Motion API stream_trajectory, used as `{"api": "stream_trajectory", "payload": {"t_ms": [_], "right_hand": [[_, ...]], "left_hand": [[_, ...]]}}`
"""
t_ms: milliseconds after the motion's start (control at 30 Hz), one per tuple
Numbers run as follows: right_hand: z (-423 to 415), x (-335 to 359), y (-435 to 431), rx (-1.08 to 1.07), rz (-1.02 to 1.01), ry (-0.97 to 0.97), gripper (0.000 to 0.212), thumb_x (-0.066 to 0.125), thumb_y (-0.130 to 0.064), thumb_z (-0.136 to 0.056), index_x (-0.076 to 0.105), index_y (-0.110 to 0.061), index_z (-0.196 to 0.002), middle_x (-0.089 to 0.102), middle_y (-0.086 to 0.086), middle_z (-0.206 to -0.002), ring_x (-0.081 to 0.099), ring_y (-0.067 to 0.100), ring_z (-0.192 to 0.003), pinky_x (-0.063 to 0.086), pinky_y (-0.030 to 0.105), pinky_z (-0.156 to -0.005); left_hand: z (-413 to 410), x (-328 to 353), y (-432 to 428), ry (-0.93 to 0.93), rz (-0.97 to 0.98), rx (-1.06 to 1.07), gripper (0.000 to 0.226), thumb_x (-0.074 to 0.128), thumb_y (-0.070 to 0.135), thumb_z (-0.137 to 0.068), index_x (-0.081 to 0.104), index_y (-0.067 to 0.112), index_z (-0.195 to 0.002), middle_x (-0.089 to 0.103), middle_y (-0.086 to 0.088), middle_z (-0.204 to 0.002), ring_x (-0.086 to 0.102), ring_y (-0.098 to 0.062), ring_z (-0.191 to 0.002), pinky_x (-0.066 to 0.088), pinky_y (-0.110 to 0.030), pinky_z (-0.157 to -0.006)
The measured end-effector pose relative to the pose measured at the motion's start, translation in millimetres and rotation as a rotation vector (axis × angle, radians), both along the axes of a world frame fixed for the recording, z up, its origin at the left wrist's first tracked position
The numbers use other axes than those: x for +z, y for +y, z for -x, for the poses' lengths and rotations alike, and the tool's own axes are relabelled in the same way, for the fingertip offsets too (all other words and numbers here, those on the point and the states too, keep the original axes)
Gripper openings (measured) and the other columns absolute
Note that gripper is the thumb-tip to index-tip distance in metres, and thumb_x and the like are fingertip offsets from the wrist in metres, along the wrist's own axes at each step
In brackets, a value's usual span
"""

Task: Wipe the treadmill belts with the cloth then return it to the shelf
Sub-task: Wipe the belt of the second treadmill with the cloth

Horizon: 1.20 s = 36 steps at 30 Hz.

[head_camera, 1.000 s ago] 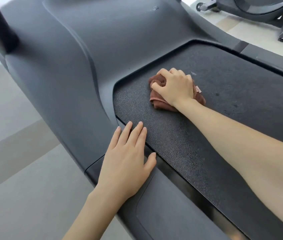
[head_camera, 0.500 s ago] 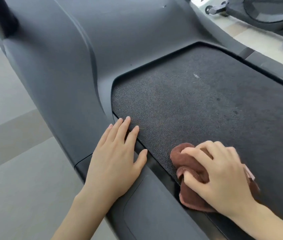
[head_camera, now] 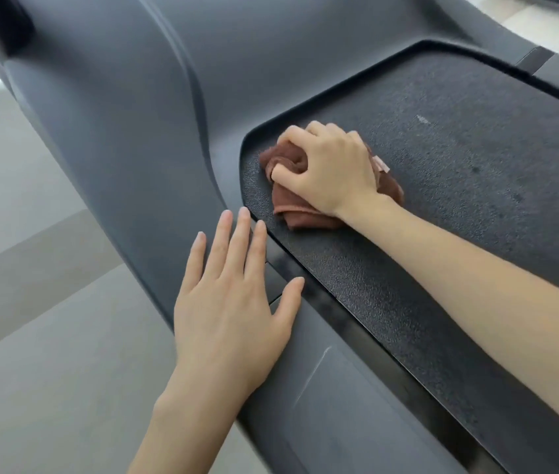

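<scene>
Gripping the bunched brown cloth (head_camera: 305,189) at the black textured treadmill belt's (head_camera: 442,200) front-left corner, the right hand (head_camera: 329,165) risks snagging it under the housing edge; left hand (head_camera: 230,302) rests flat, released.

The dark, pebbled treadmill belt (head_camera: 442,200) carries a bunched brown cloth (head_camera: 298,213) at its rounded corner by the grey housing (head_camera: 117,131), gripped by the right hand (head_camera: 333,165). On the side rail (head_camera: 322,405) along the belt's edge, the left hand (head_camera: 230,309) lies flat.
</scene>
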State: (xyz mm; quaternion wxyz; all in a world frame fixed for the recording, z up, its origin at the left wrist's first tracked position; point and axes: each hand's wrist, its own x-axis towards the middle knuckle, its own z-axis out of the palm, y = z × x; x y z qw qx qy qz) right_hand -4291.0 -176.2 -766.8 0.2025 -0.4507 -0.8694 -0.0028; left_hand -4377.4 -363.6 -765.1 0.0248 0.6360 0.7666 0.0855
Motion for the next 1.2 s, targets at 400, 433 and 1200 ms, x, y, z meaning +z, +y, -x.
{"api": "stream_trajectory", "payload": {"t_ms": [400, 433, 1200], "right_hand": [[-12.9, 17.7, -14.1, 0.248, 0.168, -0.021, 0.048, 0.042, -0.052, -0.07, 0.064, -0.026, -0.103, 0.061, -0.004, -0.094, 0.053, 0.02, -0.097, 0.036, 0.037, -0.086], [-26.0, 17.3, -30.2, 0.293, 0.165, -0.025, 0.047, 0.042, -0.051, -0.069, 0.065, -0.025, -0.101, 0.061, -0.003, -0.092, 0.054, 0.02, -0.093, 0.038, 0.039, -0.085], [-61.5, 8.2, -22.4, -0.046, 0.058, -0.086, 0.038, 0.053, -0.049, -0.08, 0.059, -0.029, -0.112, 0.057, 0.005, -0.098, 0.051, 0.028, -0.1, 0.035, 0.04, -0.085]], "left_hand": [[2.0, -2.6, -1.0, -0.032, -0.074, -0.001, 0.079, 0.009, 0.061, -0.086, 0.004, 0.014, -0.149, 0.0, 0.002, -0.158, -0.009, -0.012, -0.144, -0.011, -0.032, -0.115], [1.9, -3.2, -1.4, -0.032, -0.089, 0.001, 0.079, 0.009, 0.061, -0.085, 0.003, 0.014, -0.149, 0.0, 0.001, -0.158, -0.009, -0.012, -0.144, -0.012, -0.032, -0.115], [-1.0, -2.5, -1.9, 0.013, -0.054, 0.006, 0.076, 0.006, 0.061, -0.084, 0.006, 0.023, -0.15, -0.002, 0.007, -0.158, -0.011, -0.01, -0.143, -0.012, -0.031, -0.114]]}}
